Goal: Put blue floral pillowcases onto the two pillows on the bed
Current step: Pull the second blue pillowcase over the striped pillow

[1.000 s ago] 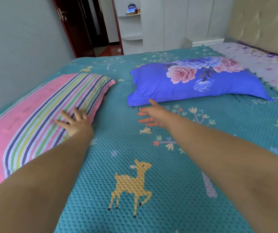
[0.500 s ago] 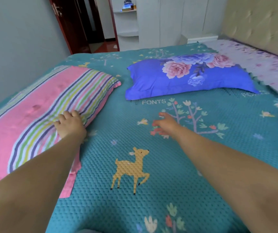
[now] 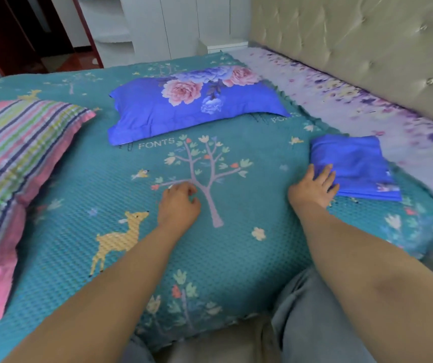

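A pillow in a blue floral pillowcase [image 3: 184, 106] lies at the back middle of the bed. At the left edge lies a pillow in a pink striped cover [image 3: 18, 158]. A folded blue pillowcase [image 3: 354, 166] rests flat on the right side of the bed. My right hand [image 3: 313, 187] lies with spread fingers on the near left corner of that folded pillowcase, holding nothing that I can see. My left hand [image 3: 180, 205] rests on the bedspread in the middle, fingers loosely curled, empty.
A teal bedspread [image 3: 236, 258] with deer and tree pictures covers the bed. A purple floral sheet [image 3: 367, 106] and a padded headboard [image 3: 354, 43] are on the right. White wardrobe doors [image 3: 184, 22] and a dark doorway [image 3: 13, 35] are beyond the bed. My grey trouser leg [image 3: 315, 323] is at the bottom.
My view swung right. My left hand let go of the striped pillow and moved to the bed's middle. My right hand moved right onto the folded blue pillowcase.
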A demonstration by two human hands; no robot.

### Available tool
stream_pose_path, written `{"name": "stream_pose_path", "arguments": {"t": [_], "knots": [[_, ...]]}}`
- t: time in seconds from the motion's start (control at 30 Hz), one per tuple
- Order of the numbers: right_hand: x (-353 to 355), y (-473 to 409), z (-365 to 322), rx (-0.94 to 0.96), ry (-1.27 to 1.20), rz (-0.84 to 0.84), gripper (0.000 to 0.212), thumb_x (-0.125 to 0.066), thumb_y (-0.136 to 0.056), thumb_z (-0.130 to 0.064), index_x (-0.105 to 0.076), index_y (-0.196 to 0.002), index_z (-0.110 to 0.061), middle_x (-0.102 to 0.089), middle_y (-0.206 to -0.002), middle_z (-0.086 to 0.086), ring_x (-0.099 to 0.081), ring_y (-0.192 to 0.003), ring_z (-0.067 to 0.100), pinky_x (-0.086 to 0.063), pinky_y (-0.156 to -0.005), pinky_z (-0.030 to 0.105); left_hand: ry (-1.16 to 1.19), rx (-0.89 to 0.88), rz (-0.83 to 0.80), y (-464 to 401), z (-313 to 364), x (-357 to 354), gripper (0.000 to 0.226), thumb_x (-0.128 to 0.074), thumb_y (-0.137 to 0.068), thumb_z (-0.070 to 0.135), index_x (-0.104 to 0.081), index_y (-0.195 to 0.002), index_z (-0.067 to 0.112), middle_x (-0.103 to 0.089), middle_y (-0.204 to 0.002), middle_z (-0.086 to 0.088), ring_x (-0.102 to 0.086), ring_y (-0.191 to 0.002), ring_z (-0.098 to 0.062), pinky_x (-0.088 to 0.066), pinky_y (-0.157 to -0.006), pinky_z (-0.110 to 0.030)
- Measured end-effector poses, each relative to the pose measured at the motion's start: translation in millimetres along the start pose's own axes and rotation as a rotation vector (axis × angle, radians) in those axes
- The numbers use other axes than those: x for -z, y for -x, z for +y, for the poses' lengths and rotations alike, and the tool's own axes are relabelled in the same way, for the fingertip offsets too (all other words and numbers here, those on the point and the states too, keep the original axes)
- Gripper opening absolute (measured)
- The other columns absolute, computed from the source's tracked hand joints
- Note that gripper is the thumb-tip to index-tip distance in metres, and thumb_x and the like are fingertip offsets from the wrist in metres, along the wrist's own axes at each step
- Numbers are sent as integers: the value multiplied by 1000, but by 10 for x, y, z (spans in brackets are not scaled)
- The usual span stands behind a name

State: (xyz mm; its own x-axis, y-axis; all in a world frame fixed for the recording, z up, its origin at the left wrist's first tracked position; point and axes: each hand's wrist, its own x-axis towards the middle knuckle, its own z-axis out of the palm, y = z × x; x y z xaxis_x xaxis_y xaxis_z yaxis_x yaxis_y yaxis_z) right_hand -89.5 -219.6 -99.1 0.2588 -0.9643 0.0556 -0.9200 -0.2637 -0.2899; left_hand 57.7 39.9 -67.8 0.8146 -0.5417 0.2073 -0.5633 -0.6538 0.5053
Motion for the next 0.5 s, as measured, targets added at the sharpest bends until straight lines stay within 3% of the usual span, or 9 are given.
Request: {"name": "stream_pose_path", "arguments": {"t": [0.07,0.17,0.27,0.37,0.43,0.5], "knots": [[42,-126,218,-62,-37,5,58,-40,-92,-23,-26,-145,-4,-22,-153,19,-20,-141,33,-17,-112,42,54,-23,-25,72,16,-54,21,-61,-80,13,-66,-100,13,-67,-105,-9,-58,-104,-30,-39,-95,-33],[187,-220,352,13,6,42,34,-47,-92,-21,-53,-122,-4,-57,-126,19,-48,-121,32,-34,-98,38,122,-10,-93,136,42,-4,15,-61,-84,10,-68,-97,11,-69,-101,-7,-60,-98,-26,-40,-92,-28],[386,-53,157,196,-65,42,28,-46,-96,-26,-56,-111,-5,-63,-113,22,-59,-106,36,-45,-87,39,220,8,-181,165,75,67,10,-61,-86,9,-65,-92,15,-69,-97,-5,-61,-91,-20,-43,-84,-25],[562,436,-294,466,-216,-3,32,-48,-95,-40,-58,-96,-10,-66,-98,19,-62,-94,35,-45,-73,38,316,13,-201,233,148,127,8,-63,-87,12,-63,-88,20,-68,-93,-4,-59,-85,-15,-45,-84,-27],[632,852,-576,602,-426,-98,32,-53,-92,-42,-49,-72,-18,-61,-73,11,-56,-75,30,-36,-63,35,428,24,-275,330,219,154,7,-64,-88,19,-63,-95,18,-67,-98,-3,-59,-88,-14,-46,-86,-29],[657,1216,-811,735,-656,-301,34,-54,-93,-37,-50,-65,-19,-53,-62,1,-48,-67,23,-32,-63,30,572,70,-377,407,222,184,18,-62,-90,24,-62,-105,13,-65,-103,-4,-58,-90,-13,-47,-87,-31]]}}
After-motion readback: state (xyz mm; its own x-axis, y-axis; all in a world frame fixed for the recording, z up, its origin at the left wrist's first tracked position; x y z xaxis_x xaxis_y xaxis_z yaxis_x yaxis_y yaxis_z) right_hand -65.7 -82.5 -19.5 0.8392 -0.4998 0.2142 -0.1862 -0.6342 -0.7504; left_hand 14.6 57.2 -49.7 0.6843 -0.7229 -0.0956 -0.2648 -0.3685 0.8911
